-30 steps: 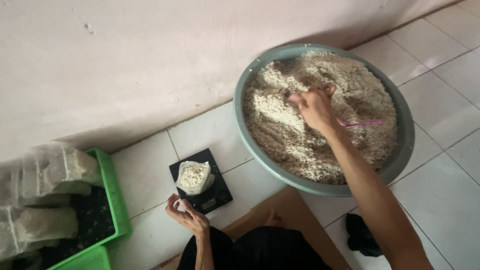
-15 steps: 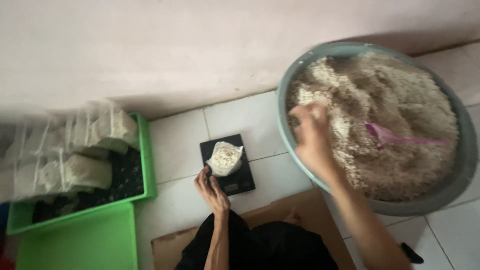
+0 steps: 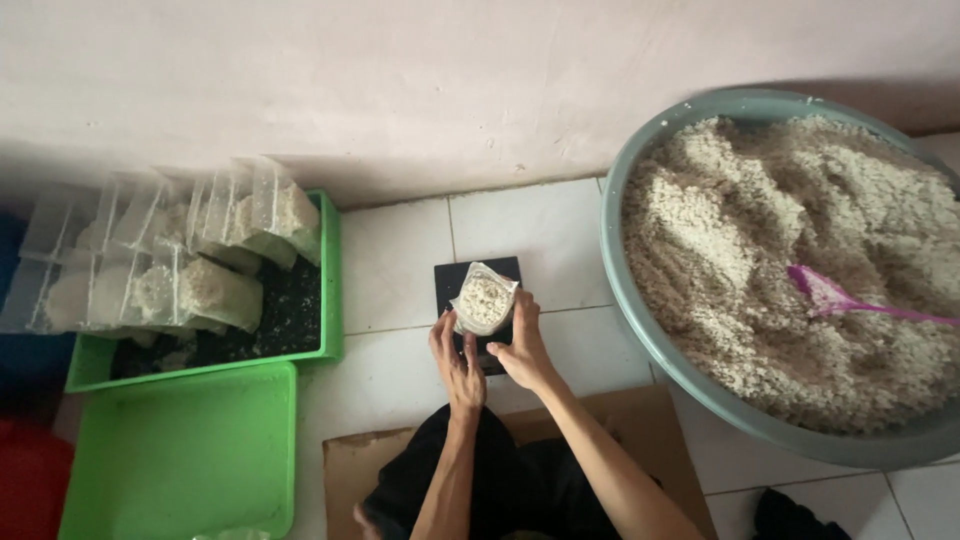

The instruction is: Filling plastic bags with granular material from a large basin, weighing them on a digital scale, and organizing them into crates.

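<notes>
Both hands are now at the small clear bag in the middle of the frame, which stands on a black scale on the white tiled floor. Left hand touches the bag's lower left side w/ fingers half curled; the right hand is at its right side, fingers bent around the edge, so the bag is lightly held between the two. The bag is open on top and filled w/ pale grains.

Diff. from 0.5 s ago: the right hand was then in the big grey basin, in the grain; now it has left it and come to the bag. The pink scoop lies in the grain at the right of the frame, approx. as before.

At left, a green tray holds filled bags; a green lid lies below it. The person sits on brown cardboard.
</notes>
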